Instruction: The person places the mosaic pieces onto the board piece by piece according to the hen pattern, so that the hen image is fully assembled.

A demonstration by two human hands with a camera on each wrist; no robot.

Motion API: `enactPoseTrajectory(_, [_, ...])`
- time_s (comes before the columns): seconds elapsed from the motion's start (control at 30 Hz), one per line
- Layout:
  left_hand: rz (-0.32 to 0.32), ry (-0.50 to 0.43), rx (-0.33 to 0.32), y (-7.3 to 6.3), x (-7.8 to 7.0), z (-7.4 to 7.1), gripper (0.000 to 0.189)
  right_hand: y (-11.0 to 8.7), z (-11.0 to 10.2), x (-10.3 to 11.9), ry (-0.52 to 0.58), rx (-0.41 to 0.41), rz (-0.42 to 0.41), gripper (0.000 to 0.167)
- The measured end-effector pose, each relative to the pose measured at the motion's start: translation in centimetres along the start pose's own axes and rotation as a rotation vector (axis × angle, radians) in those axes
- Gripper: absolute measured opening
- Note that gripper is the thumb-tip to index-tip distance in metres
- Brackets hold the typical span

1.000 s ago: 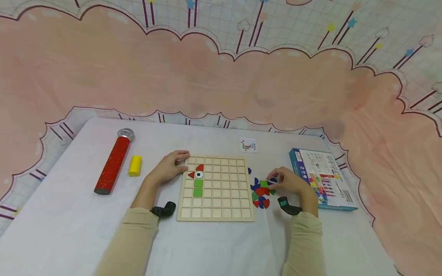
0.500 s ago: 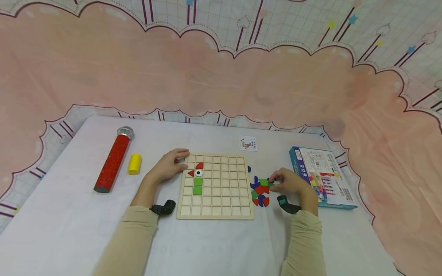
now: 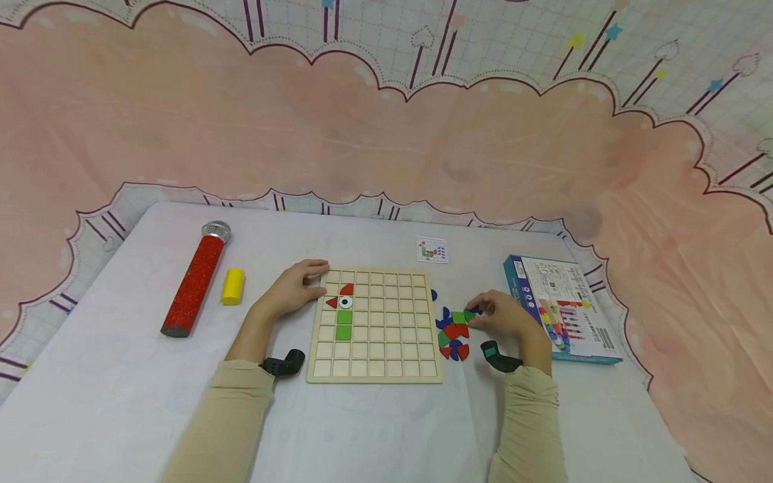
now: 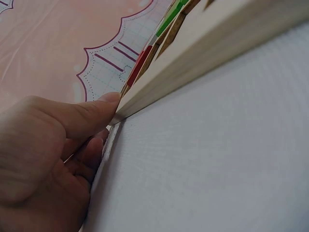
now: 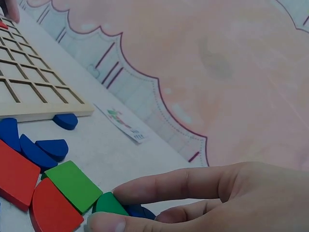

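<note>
A wooden grid board (image 3: pixel 386 350) lies mid-table, holding a red quarter-circle (image 3: pixel 347 290), a red triangle (image 3: pixel 332 302), a round eye tile (image 3: pixel 345 302) and two green squares (image 3: pixel 343 332) on its left side. My left hand (image 3: pixel 294 290) grips the board's far left corner, thumb tip at its edge in the left wrist view. To the right of the board, my right hand (image 3: pixel 506 315) pinches a green quarter-circle block (image 5: pixel 110 204) between thumb and index finger. It sits beside a green square block (image 5: pixel 75 186) in a heap of red, blue and green blocks. Blue blocks are partly hidden behind those fingers.
A small picture card (image 3: pixel 432 250) lies beyond the board. The blue toy box (image 3: pixel 574 312) is to the right of my right hand. At left are a red microphone (image 3: pixel 194 285) and a yellow cylinder (image 3: pixel 233 286). A patterned cloth backdrop (image 3: pixel 386 147) rises behind the table.
My right fingers have shifted slightly from a blue block to the green quarter-circle, which now shows between them. The left hand stays at the board's corner. The head view has tilted a little.
</note>
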State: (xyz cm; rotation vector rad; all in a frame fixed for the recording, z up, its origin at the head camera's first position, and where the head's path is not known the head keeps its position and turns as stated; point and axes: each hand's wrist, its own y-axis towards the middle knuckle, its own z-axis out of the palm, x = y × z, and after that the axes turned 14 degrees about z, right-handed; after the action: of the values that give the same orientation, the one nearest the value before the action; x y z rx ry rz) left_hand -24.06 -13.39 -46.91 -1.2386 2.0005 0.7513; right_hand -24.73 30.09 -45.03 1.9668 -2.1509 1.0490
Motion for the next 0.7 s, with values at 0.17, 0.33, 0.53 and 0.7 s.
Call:
enactPoseTrajectory(0.17, [-0.004, -0.007, -0.008, -0.1, 0.0, 0.0, 0.053, 0.0, 0.2, 0.5, -0.024, -0.013, -0.013, 0.031])
enactPoseTrajectory(0.33, [0.014, 0.001, -0.010, -0.1, 0.1, 0.0, 0.053, -0.2, 0.3, 1.0, -0.026, -0.018, -0.041, 0.027])
enactPoseTrajectory(0.53, [0.018, 0.001, -0.011, 0.0, 0.2, 0.0, 0.053, -0.4, 0.3, 1.2, -0.014, 0.000, -0.034, 0.027])
enactPoseTrajectory(0.7, [0.007, 0.000, -0.013, 0.0, 0.2, 0.0, 0.054, -0.4, 0.2, 1.4, -0.008, -0.001, -0.027, 0.026])
